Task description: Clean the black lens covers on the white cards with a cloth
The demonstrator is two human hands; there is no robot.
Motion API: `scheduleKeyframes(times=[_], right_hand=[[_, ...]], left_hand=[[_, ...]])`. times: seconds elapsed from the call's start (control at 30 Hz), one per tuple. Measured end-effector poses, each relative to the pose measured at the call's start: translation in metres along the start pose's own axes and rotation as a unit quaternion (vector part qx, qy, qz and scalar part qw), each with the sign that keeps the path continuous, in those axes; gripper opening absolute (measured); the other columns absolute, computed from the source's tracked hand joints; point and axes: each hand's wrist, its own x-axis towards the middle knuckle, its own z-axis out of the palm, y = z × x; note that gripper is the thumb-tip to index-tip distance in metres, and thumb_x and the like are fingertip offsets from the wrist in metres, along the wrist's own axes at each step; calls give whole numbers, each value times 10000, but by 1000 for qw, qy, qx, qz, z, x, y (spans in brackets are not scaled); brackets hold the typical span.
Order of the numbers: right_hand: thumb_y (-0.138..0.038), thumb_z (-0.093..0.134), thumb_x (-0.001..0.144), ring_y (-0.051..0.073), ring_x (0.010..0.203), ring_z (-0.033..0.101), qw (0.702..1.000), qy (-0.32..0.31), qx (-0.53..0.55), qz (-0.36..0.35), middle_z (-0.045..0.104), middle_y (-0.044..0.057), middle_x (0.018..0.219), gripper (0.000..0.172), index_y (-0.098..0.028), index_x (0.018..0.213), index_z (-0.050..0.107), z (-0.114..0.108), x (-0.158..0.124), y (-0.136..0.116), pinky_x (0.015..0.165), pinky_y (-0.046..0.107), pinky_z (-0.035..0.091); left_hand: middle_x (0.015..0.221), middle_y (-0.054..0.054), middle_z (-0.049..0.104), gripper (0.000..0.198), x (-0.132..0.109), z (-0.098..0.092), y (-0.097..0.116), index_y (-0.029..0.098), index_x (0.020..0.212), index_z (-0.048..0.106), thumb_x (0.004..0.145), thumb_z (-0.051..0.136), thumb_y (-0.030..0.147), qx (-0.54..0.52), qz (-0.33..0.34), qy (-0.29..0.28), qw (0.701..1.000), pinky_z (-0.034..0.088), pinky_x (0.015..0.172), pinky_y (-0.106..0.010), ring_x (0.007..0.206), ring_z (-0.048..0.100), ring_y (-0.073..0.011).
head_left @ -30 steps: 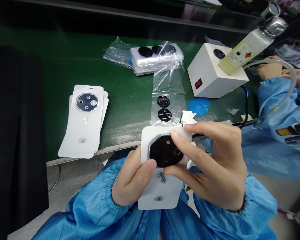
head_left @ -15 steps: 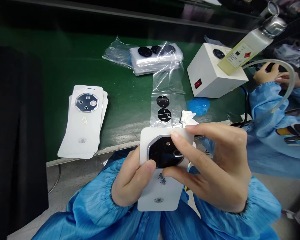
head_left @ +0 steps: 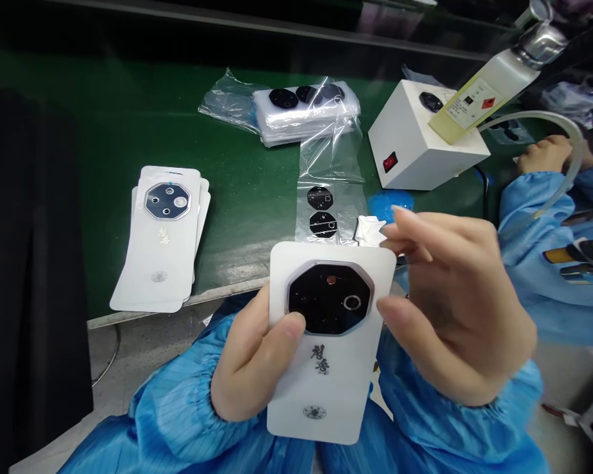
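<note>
My left hand [head_left: 254, 362] grips a white phone back cover [head_left: 343, 388] by its left edge, thumb on the front. A glossy black octagonal camera lens plate [head_left: 333, 299] sits in the metal-rimmed frame near its top, with dark lettering and a round emblem below. My right hand [head_left: 454, 309] is just off the cover's right edge, thumb and fingers apart, nothing seen between them. Beyond the cover, two black lens plates [head_left: 321, 198] lie on a clear plastic strip [head_left: 304, 227]. A crumpled white wipe [head_left: 370, 230] lies near my right fingertips.
Several white back covers [head_left: 151, 257] are stacked at left on the green bench [head_left: 242, 230]. Farther back lies a bagged pack of lens plates [head_left: 277, 122]. At right stand a white box [head_left: 405, 145], a spray bottle [head_left: 479, 102] and a blue lump [head_left: 390, 203]. A co-worker's hands [head_left: 543, 155] are beyond.
My right hand has come off the lens plate and moved right, its fingers leaving the cover. My left hand still holds the cover, which looks slightly closer.
</note>
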Motion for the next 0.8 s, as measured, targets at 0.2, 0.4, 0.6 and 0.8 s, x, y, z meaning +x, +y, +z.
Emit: scheduleKeyframes(times=[0.2,0.4,0.6,0.8], right_hand=[[-326,503,863,162,691,611,987,-63,59,136,640,33,872,205,-226,1029,571,7,2,-5,503,279,497],[-335,454,891,146,640,611,985,-74,78,134,643,20,814,202,-224,1039,534,13,2,-4,462,252,482],[-342,455,890,160,652,621,990,-62,45,121,653,34,829,236,-219,1069,546,14,1,-5,474,270,496],[-305,536,849,176,704,619,987,-45,76,133,631,17,758,179,-233,1003,591,11,4,-7,524,284,521]], left_hand=[[1022,-12,684,293,0,6,2,281,1102,627,829,528,316,8,45,14,999,520,696,-335,927,617,-251],[1057,9,674,284,-1,7,2,306,1106,623,853,497,280,-13,55,-5,998,524,736,-347,999,593,-250],[1046,24,677,273,0,7,2,324,1082,639,856,497,270,-13,70,0,997,520,769,-341,1010,591,-240],[1055,20,676,260,0,6,2,301,1074,634,854,500,268,-13,68,-3,998,524,751,-343,1017,588,-248]])
